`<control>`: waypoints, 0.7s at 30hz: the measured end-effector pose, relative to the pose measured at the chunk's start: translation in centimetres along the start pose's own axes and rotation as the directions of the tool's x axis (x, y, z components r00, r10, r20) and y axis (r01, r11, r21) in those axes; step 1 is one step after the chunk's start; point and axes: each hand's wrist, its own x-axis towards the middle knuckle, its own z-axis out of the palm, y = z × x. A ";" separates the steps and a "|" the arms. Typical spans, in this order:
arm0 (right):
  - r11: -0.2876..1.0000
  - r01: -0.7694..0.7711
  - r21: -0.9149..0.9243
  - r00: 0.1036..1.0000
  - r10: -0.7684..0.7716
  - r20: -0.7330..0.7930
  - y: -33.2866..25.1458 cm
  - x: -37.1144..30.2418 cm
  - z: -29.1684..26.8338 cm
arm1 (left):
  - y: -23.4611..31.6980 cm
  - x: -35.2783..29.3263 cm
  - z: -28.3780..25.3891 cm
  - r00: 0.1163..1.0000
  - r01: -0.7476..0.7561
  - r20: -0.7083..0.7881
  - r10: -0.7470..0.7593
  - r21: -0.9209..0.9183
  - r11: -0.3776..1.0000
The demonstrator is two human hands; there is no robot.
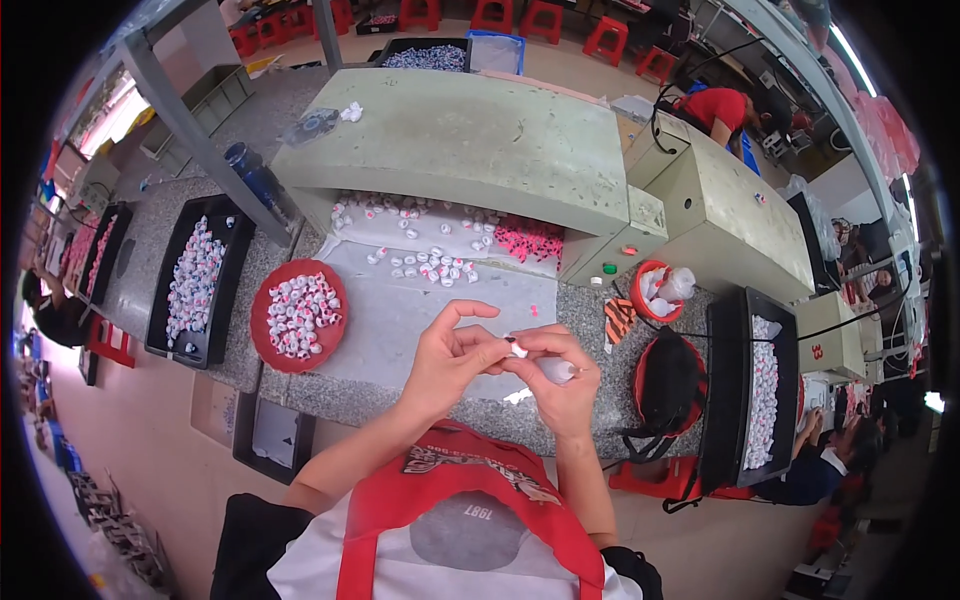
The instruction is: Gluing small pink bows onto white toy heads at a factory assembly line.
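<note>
Meeting at one white piece (518,350): one left hand (447,358), one right hand (568,403).

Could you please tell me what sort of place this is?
It looks like a factory workshop, probably for handwork on small parts: a red dish and a black tray hold many small white pieces, and red stools stand in the background.

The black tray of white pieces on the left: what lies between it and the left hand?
Head view: a red dish of small white pieces, then pale sheet nearer the left hand.
</note>
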 end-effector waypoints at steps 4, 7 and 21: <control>0.956 -0.116 0.269 0.991 0.091 0.101 1.1 -0.1 0.1 | 0.6 -0.5 -1.0 0.989 -0.102 0.123 0.081 0.179 0.978; 0.834 -0.253 0.490 0.967 0.200 0.159 1.6 -0.1 1.1 | -0.2 -0.8 -1.9 0.993 -0.115 0.030 0.111 0.182 0.977; 0.746 -0.653 0.128 0.757 0.650 0.068 11.4 -0.9 5.9 | -4.3 1.2 -24.4 0.786 0.151 -0.504 0.357 0.718 0.680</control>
